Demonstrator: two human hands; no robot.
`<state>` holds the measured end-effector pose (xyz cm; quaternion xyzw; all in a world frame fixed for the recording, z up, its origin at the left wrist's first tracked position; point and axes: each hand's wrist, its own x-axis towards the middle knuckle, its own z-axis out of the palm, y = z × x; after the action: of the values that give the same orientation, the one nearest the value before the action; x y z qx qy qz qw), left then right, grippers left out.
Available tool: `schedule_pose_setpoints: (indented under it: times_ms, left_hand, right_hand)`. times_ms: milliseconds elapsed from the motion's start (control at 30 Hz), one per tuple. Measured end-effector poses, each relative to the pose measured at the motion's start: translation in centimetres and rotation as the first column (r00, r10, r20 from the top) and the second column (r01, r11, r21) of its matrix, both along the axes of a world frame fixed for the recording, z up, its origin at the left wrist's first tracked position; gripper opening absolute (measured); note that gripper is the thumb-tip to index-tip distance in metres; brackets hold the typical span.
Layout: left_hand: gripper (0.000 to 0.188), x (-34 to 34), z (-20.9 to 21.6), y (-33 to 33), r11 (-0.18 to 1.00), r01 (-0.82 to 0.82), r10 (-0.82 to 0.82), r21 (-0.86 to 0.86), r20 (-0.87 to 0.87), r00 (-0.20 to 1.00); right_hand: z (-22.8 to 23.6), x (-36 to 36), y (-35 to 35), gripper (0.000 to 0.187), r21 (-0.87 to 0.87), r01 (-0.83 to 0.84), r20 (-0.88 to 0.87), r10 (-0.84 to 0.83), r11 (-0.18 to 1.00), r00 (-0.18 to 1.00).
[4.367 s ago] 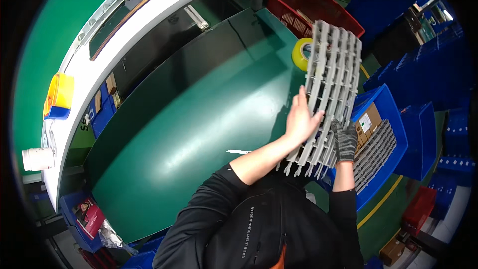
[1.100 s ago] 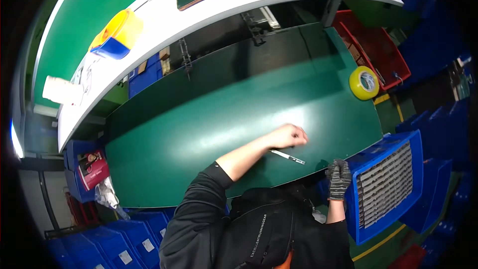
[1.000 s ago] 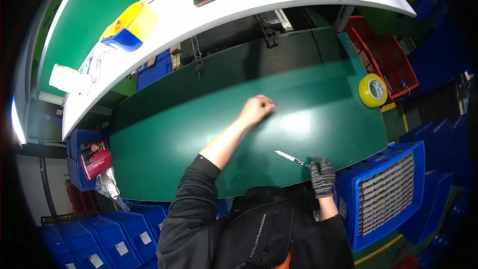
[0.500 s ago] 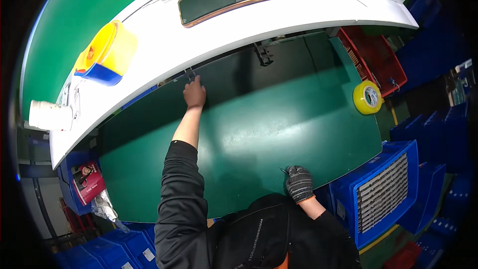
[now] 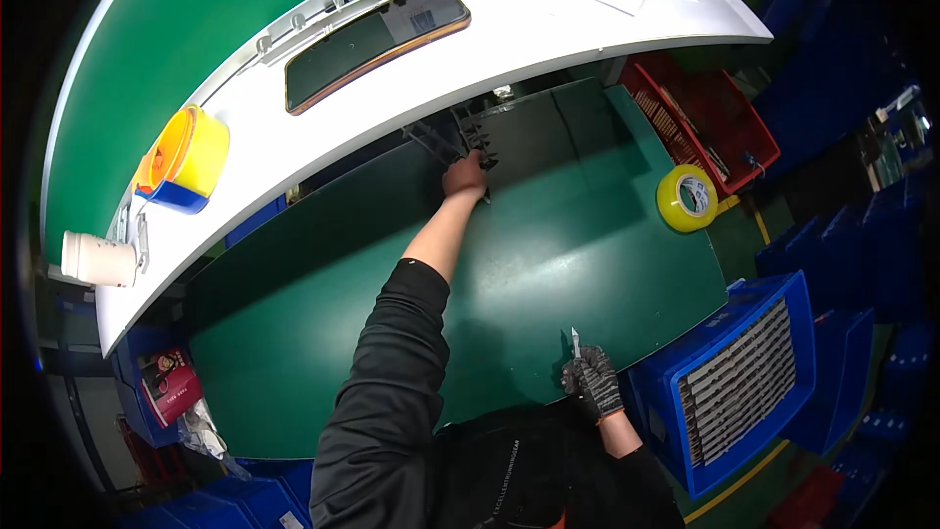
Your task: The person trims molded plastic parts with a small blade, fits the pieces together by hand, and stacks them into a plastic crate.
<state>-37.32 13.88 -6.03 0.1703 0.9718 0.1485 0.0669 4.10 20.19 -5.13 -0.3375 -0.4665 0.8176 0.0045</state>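
Note:
My bare left hand [image 5: 464, 176] reaches to the far side of the green tabletop [image 5: 548, 264], under the white shelf. Its fingers close on dark, narrow toothed parts [image 5: 476, 140], partly covered by the hand and in shadow, so their exact kind is unclear. Near the front edge, my right hand [image 5: 593, 382], in a grey striped knit glove, is closed round a slim tool with a pale, pointed blade-like tip [image 5: 576, 341]. The tip points away from me.
The white shelf [image 5: 548, 49] overhangs the far side, bearing a phone [image 5: 377, 44], a yellow tape dispenser [image 5: 201, 152] and a white cup [image 5: 98, 259]. Right: a yellow tape roll [image 5: 687, 198], a red bin [image 5: 754, 122] and a blue crate [image 5: 806, 333] of grey strips.
My left hand has moved right along the far side to the dark parts. The tool's tip now shows clearly above my right hand. The view has shifted.

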Motion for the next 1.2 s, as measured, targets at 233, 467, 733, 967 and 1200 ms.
schedule_pose_setpoints:
  times_ms: [233, 467, 733, 967, 1200]
  left_hand:
    - [0.025, 13.1, -1.2, -9.2, 0.973, 0.159, -0.149, 0.166, -0.068, 0.986]
    - [0.033, 29.4, 5.5, -16.6, 0.944, 0.219, -0.318, 0.246, 0.515, 0.796]
    - [0.068, 28.1, 1.5, -18.3, 0.79, -0.501, 0.429, 0.353, 0.265, 0.864]
    - [0.054, 26.7, -0.3, -14.8, 0.825, -0.535, 0.54, 0.184, 0.025, 0.841]
    - [0.024, 30.9, 4.9, -19.7, 0.603, -0.547, 0.41, 0.581, 0.363, 0.837]
  right_hand:
    - [-1.1, 1.1, 0.5, 0.014, -0.174, -0.042, 0.03, 0.048, 0.984, 0.998]
    - [0.0, -1.2, -0.3, 0.014, -0.269, -0.425, 0.08, 0.459, 0.864, 0.885]
    - [0.7, -0.3, -1.7, 0.013, -0.23, -0.48, 0.174, 0.521, 0.847, 0.836]
    - [2.0, -1.4, -1.8, 0.017, -0.103, -0.575, 0.186, 0.584, 0.812, 0.79]
    - [5.6, -7.1, -2.0, 0.015, 0.091, -0.455, -0.057, 0.461, 0.886, 0.886]
